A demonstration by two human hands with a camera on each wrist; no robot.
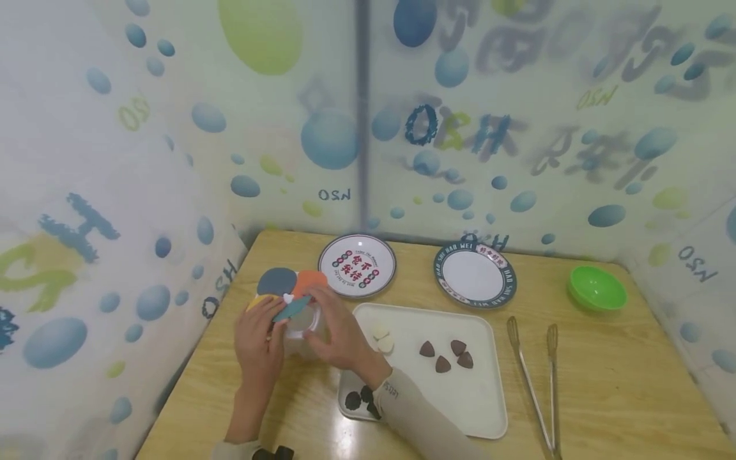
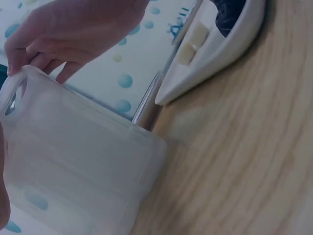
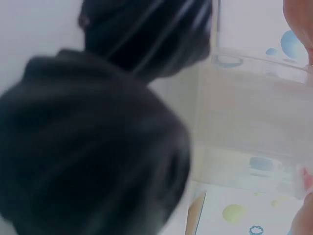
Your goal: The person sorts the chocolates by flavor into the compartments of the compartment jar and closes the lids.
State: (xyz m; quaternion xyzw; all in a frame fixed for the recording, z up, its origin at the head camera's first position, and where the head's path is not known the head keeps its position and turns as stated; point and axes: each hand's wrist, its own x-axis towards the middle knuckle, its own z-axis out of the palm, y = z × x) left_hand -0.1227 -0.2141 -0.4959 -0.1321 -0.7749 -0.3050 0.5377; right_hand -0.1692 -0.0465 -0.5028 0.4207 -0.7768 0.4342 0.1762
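A translucent plastic container (image 1: 299, 329) with a petal-shaped lid (image 1: 277, 281) in blue, orange, yellow and teal is between both hands at the table's left. The left hand (image 1: 260, 335) grips its left side, fingers over the yellow and teal petals. The right hand (image 1: 339, 329) holds the other side, fingertips at the teal petal and thumb at the rim; the teal petal leaves part of the opening uncovered. In the left wrist view, the right hand (image 2: 73, 34) pinches the rim of the container (image 2: 88, 152), which looks tilted. Any contents cannot be made out.
A white tray (image 1: 414, 409) bears cream pieces (image 1: 384, 338), brown triangular pieces (image 1: 443, 364) and dark ridged pieces (image 1: 353, 400), large in the right wrist view. Two plates (image 1: 356, 241) (image 1: 474, 271) stand behind; metal tongs (image 1: 531, 390) and a green bowl (image 1: 597, 289) lie right.
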